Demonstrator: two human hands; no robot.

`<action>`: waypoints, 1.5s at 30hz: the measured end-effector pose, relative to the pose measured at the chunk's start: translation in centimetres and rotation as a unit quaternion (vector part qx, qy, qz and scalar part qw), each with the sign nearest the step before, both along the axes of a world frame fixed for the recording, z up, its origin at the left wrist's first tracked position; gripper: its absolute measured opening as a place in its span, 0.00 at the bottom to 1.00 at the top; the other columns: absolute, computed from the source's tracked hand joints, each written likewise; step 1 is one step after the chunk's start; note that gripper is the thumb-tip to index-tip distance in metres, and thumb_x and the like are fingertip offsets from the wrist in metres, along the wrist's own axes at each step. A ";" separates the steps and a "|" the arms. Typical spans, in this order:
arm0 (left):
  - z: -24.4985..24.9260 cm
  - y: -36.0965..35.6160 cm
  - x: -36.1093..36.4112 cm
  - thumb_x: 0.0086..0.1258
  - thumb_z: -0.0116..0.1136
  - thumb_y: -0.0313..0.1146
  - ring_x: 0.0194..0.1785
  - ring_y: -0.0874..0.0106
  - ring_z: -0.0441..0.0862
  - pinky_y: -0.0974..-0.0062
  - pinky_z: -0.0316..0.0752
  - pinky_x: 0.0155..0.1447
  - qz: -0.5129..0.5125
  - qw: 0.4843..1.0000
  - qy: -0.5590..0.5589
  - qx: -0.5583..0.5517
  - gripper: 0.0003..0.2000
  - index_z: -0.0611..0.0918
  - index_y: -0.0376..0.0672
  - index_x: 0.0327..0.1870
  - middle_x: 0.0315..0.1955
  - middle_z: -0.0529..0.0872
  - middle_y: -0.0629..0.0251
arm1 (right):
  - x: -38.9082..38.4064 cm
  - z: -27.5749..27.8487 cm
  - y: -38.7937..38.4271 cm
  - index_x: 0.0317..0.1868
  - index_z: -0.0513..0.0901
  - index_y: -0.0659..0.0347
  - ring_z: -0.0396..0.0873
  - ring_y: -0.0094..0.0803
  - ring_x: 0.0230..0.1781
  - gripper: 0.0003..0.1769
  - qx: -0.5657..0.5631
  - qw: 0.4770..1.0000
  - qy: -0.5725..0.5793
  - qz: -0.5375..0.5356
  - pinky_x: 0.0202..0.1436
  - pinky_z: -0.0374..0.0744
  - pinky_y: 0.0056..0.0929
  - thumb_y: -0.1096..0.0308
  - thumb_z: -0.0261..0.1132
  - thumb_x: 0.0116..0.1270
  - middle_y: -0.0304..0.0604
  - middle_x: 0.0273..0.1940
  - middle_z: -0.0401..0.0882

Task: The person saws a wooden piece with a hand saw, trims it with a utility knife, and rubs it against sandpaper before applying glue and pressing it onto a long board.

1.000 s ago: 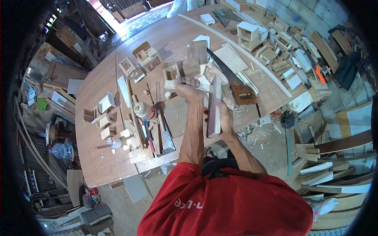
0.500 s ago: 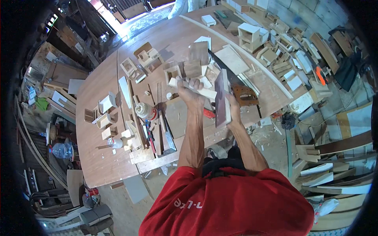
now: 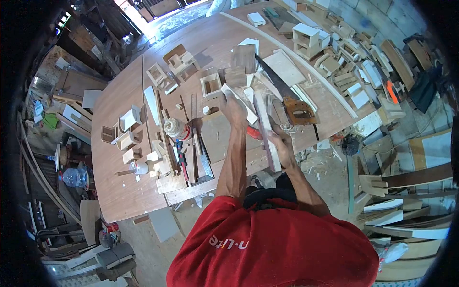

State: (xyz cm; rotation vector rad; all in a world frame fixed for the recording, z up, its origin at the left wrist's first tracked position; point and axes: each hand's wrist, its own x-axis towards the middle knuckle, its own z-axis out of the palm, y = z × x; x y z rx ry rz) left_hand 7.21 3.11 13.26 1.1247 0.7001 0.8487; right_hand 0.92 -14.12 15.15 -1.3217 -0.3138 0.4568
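Observation:
My left hand (image 3: 233,108) grips a short pale wood strip (image 3: 239,101) that slants up-left to down-right above the workbench (image 3: 119,186). My right hand (image 3: 282,147) holds the near end of a long wooden board (image 3: 266,126), which stands on edge and reaches away toward the small wooden boxes. The strip's lower end meets the board near its far half. A handsaw (image 3: 287,98) with a brown handle lies just right of the board.
A glue bottle (image 3: 176,129), a red-handled tool (image 3: 180,160), a square box frame (image 3: 210,86) and several small wooden assemblies lie left of my hands. Heaps of offcuts (image 3: 349,57) fill the right side, behind a long thin batten (image 3: 291,60). Boards lean at the floor on the right.
The board has swung down from a raised, tilted hold to a lower line along the bench; my right hand slid toward me. The left hand stayed near the boxes with the strip.

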 end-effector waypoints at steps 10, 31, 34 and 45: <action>-0.6 0.9 -1.4 0.78 0.40 0.35 0.50 0.70 0.77 0.73 0.71 0.55 -0.059 0.996 0.055 0.036 0.19 0.73 0.31 0.62 0.49 0.80 0.56 | -0.8 1.6 -1.7 0.69 0.67 0.62 0.65 0.44 0.64 0.36 -0.181 0.960 -0.210 0.038 0.63 0.70 0.37 0.59 0.64 0.61 0.57 0.65 0.62; -2.0 -3.8 -4.9 0.77 0.46 0.35 0.36 0.77 0.77 0.78 0.73 0.41 -0.225 0.973 0.039 0.036 0.18 0.76 0.33 0.60 0.36 0.84 0.63 | 5.3 -3.2 3.6 0.52 0.80 0.69 0.78 0.38 0.43 0.26 -0.139 0.983 -0.079 -0.089 0.45 0.75 0.36 0.54 0.61 0.63 0.52 0.42 0.79; -4.7 -5.1 -4.4 0.76 0.49 0.36 0.39 0.75 0.80 0.79 0.76 0.42 -0.216 0.974 -0.058 -0.033 0.16 0.79 0.34 0.55 0.40 0.85 0.62 | 10.8 -2.4 3.1 0.54 0.78 0.71 0.78 0.36 0.37 0.31 -0.177 0.980 0.027 -0.088 0.44 0.75 0.37 0.50 0.62 0.62 0.47 0.37 0.81; -2.6 -2.4 -6.0 0.67 0.52 0.30 0.19 0.80 0.67 0.81 0.64 0.21 -0.280 0.937 0.002 -0.210 0.10 0.75 0.41 0.48 0.19 0.71 0.73 | 4.2 -2.3 -0.4 0.49 0.78 0.68 0.78 0.25 0.28 0.22 0.027 0.985 0.121 -0.122 0.32 0.77 0.22 0.56 0.59 0.67 0.40 0.32 0.79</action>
